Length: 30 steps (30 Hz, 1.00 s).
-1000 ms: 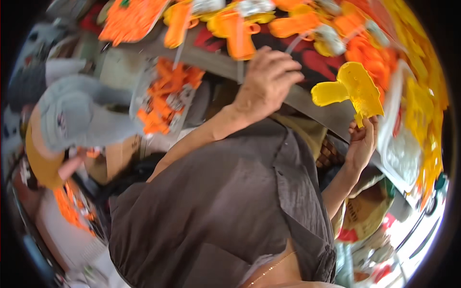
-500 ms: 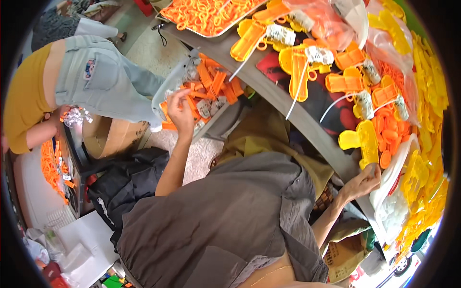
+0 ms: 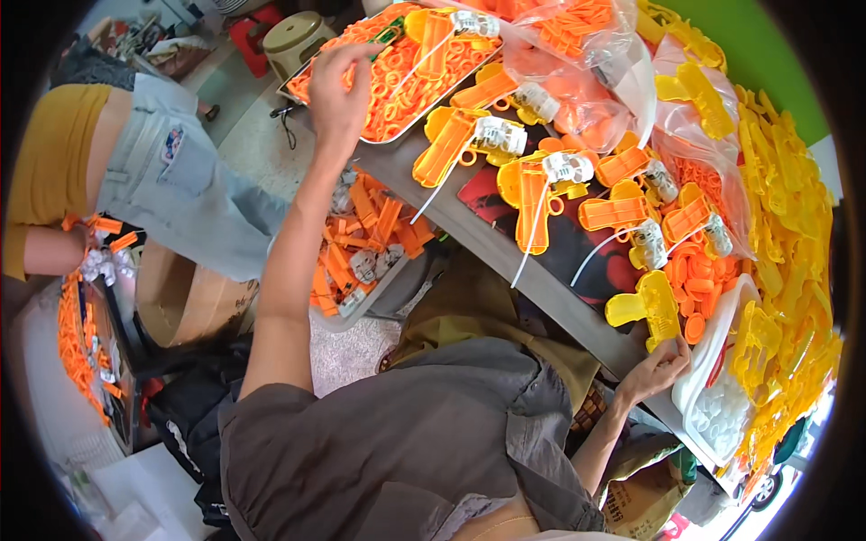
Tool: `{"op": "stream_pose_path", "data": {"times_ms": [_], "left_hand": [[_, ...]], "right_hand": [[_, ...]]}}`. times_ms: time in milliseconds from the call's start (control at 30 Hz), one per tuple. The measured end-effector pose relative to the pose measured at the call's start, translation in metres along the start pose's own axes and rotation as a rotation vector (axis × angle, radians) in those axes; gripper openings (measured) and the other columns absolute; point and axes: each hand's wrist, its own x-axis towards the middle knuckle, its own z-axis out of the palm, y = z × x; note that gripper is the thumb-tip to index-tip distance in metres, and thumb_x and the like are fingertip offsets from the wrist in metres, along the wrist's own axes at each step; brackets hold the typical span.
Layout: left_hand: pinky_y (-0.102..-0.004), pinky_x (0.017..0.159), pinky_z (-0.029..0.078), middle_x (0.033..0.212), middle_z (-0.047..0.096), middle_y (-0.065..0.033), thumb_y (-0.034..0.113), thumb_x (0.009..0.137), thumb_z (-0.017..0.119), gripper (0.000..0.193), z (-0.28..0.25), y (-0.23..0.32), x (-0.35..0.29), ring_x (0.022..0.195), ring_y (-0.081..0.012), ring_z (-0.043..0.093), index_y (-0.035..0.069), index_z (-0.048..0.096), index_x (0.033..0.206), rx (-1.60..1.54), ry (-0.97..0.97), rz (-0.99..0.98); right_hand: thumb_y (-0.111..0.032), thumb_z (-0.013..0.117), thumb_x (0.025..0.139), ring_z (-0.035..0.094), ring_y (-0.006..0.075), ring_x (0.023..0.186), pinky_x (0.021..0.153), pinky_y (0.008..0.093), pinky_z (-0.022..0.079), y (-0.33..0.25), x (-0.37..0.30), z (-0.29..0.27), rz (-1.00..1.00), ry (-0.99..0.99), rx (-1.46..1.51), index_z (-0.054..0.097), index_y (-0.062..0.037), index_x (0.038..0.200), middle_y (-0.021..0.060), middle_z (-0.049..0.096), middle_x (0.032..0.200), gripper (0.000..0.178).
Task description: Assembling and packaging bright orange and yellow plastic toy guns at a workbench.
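My left hand [image 3: 339,97] is raised over the tray of small orange rings [image 3: 417,90], thumb and fingers apart with nothing visible between them. Just past its fingertips lies a small green piece [image 3: 390,34]. At the table's front edge, my right hand [image 3: 657,371] pinches the lower end of a yellow plastic toy-gun half [image 3: 651,308]. Orange-and-yellow toy-gun assemblies [image 3: 534,203] with whitish, printed cylindrical parts and white strips lie across the table. Beside the yellow half is a pile of orange round pieces [image 3: 699,279].
A bin of orange blocks [image 3: 365,236] stands below the table edge. Yellow shells [image 3: 785,216] are heaped at the right, behind a white tub [image 3: 713,410] of clear pieces. Plastic bags [image 3: 591,81] lie at the back. Another person [image 3: 171,171] stands at the left.
My left hand has moved from the bin of orange blocks up and away to the ring tray. My right hand keeps its pinch on the yellow toy-gun half. The view has shifted.
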Motion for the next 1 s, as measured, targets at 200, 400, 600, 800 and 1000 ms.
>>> {"op": "stream_pose_path", "data": {"times_ms": [200,400,600,800,1000], "left_hand": [[-0.0336,0.071,0.049,0.094,0.064,-0.0115,0.014,0.092,0.063,0.014,0.045,-0.02,0.037,0.083,-0.0204,0.061,0.001,0.066,0.098,-0.034,-0.048,0.064],[-0.0324,0.076,0.049,0.102,0.058,-0.0098,0.0,0.087,0.066,0.008,-0.003,-0.009,-0.086,0.084,-0.018,0.058,0.001,0.06,0.092,-0.064,0.344,-0.031],[-0.0339,0.075,0.047,0.089,0.062,-0.0081,-0.003,0.083,0.063,0.011,-0.04,-0.016,-0.265,0.085,-0.0237,0.059,0.004,0.063,0.091,0.248,-0.145,-0.596],[-0.0412,0.085,0.043,0.104,0.062,-0.0099,-0.003,0.078,0.062,0.027,-0.037,-0.019,-0.29,0.102,-0.0309,0.055,0.008,0.066,0.102,0.428,-0.618,-0.215],[-0.0456,0.093,0.038,0.12,0.057,-0.0062,0.009,0.075,0.067,0.042,-0.009,-0.059,-0.261,0.116,-0.0293,0.048,0.012,0.063,0.117,0.554,-1.236,0.023]], "right_hand": [[-0.014,0.064,0.095,0.047,0.0167,0.086,0.08,0.0299,0.044,0.001,-0.002,-0.001,0.126,0.027,0.018,0.062,0.0006,0.114,0.0068,0.047,0.102,0.025],[-0.01,0.064,0.092,0.048,0.0169,0.085,0.08,0.0301,0.045,-0.001,0.005,0.003,0.075,0.04,0.047,0.064,0.0004,0.112,0.0075,0.049,0.103,0.023],[-0.006,0.063,0.089,0.05,0.0185,0.088,0.082,0.0328,0.045,-0.007,0.005,0.002,0.028,0.041,0.05,0.066,-0.0007,0.11,0.0084,0.051,0.103,0.022],[-0.006,0.062,0.088,0.05,0.0189,0.089,0.084,0.0329,0.044,-0.011,0.007,-0.004,0.02,0.038,-0.016,0.067,-0.0015,0.109,0.0094,0.052,0.105,0.021],[-0.004,0.063,0.088,0.05,0.0171,0.089,0.084,0.0317,0.045,-0.026,0.007,-0.012,0.057,0.041,-0.077,0.068,-0.0023,0.107,0.0081,0.052,0.105,0.02]]}}
